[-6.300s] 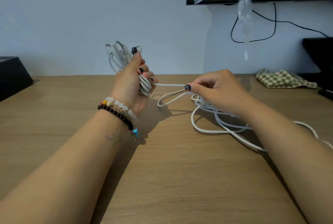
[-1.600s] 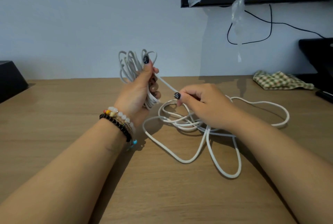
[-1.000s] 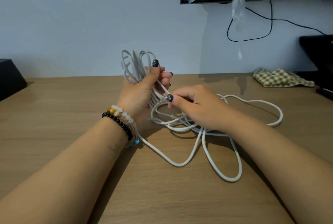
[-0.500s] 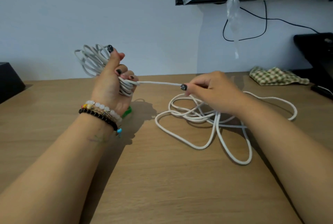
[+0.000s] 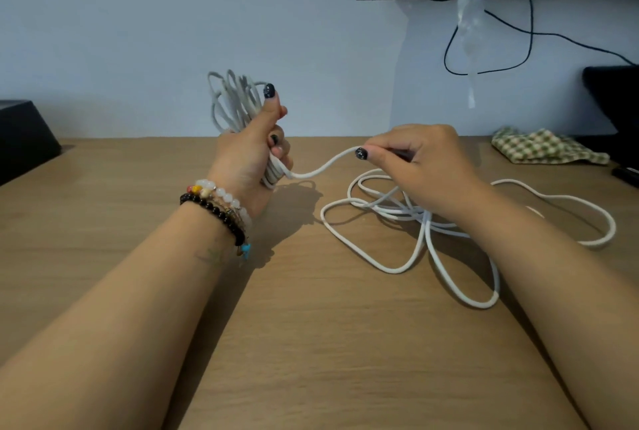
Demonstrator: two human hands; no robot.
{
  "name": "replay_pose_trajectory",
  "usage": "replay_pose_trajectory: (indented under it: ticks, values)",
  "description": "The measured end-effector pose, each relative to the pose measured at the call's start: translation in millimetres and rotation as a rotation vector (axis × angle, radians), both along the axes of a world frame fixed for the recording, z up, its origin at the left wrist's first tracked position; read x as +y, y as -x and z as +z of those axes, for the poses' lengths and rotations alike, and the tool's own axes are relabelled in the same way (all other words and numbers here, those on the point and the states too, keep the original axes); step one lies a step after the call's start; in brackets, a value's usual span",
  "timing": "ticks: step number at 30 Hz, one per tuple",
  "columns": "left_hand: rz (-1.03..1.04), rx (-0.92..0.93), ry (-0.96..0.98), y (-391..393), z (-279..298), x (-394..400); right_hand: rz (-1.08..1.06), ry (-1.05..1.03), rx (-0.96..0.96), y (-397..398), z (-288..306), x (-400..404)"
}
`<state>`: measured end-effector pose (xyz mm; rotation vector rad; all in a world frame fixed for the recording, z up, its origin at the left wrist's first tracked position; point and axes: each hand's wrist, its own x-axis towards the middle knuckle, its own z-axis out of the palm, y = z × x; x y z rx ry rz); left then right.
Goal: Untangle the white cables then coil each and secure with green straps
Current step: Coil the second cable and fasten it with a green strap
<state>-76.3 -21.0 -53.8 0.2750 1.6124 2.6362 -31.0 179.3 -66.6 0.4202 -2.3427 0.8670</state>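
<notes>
My left hand [image 5: 250,149] grips a coiled bundle of white cable [image 5: 233,103], held upright above the wooden table [image 5: 311,343]; its loops stick up past my thumb. From the bottom of that fist a slack strand [image 5: 321,167] sags across to my right hand [image 5: 420,160], which pinches it between thumb and fingers. Below and right of my right hand the loose white cable [image 5: 432,246] lies in several tangled loops on the table. No green strap shows in this view.
A green-checked cloth [image 5: 539,146] lies at the back right by a black object [image 5: 615,101]. A dark box [image 5: 24,136] sits at the far left edge. Black wire [image 5: 491,46] and plastic film hang on the wall.
My left hand has swung back right and nearer my right hand, so the taut strand between them now sags. A green strap seen under the left wrist half a second ago is hidden.
</notes>
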Motion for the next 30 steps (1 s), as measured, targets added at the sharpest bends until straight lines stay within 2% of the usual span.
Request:
replay_pose_trajectory:
  ticks: [5, 12, 17, 22, 26, 30]
  values:
    - [-0.115, 0.118, 0.316, -9.0, -11.5, 13.2, 0.006, -0.026, 0.03, -1.4, 0.4, -2.6]
    - [-0.194, 0.088, 0.381, -12.6, -15.5, 17.7, -0.082, -0.094, 0.014, -5.6, 0.4, -6.9]
    - [-0.307, 0.123, 0.548, -11.4, -20.5, 17.0, -0.1, -0.162, -0.015, -8.4, 1.8, -8.8]
    - [-0.376, 0.11, 0.549, -11.6, -16.5, 15.6, -0.099, -0.124, 0.019, -7.6, 0.8, -8.9]
    - [-0.48, 0.039, 0.45, -12.2, -15.3, 15.4, -0.117, -0.081, 0.036, -6.0, 0.0, -8.0]
    - [-0.509, -0.018, 0.423, -12.5, -18.5, 14.7, -0.138, -0.135, 0.011, -3.3, -2.3, -4.8]
